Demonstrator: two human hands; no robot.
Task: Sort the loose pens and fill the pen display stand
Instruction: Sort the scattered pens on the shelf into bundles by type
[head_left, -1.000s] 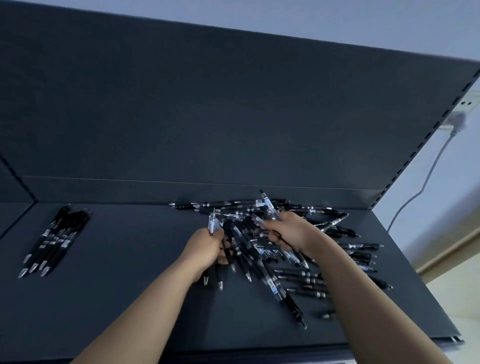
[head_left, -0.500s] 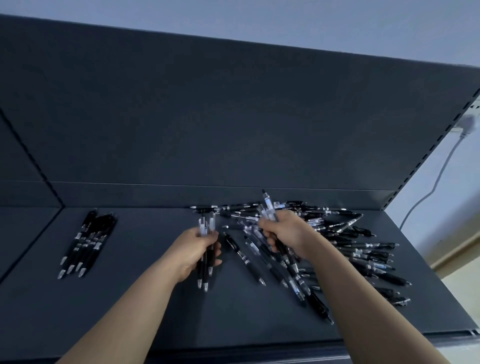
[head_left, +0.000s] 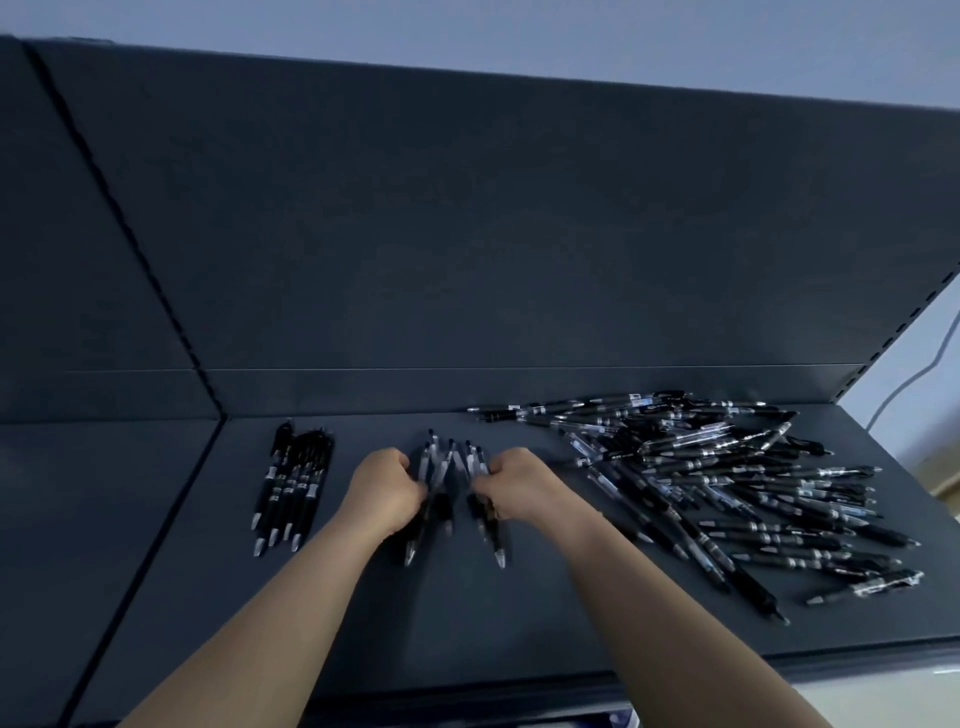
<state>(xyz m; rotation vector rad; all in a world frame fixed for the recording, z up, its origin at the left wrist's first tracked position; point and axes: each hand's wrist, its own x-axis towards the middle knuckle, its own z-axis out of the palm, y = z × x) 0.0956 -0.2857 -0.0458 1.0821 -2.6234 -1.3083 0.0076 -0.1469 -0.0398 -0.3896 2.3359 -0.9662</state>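
The dark shelf (head_left: 467, 623) carries everything. I cannot make out any lip on its front edge, so I judge that a pen which rolls toward me could drop off. The loose pile of pens (head_left: 727, 493) covers the right part of the shelf, with pens crossed in many directions. Its nearest pens, like the outer pen (head_left: 865, 590), lie near that edge, and a careless pull from the heap may push them over. The sorted row (head_left: 293, 483) lies well apart on the left, the pens parallel with tips toward me. Between row and pile, my left hand (head_left: 387, 491) and right hand (head_left: 519, 488) are both clenched, each grasping part of a small bunch of pens (head_left: 447, 470). The bunch is fanned out and blurred, so I cannot count it. Smooth round barrels in an uneven fan may slip out, and a fallen pen could roll into the sorted row and disturb it. The bunch seems to have clearer barrels than the row, so laying it there could mix the kinds.
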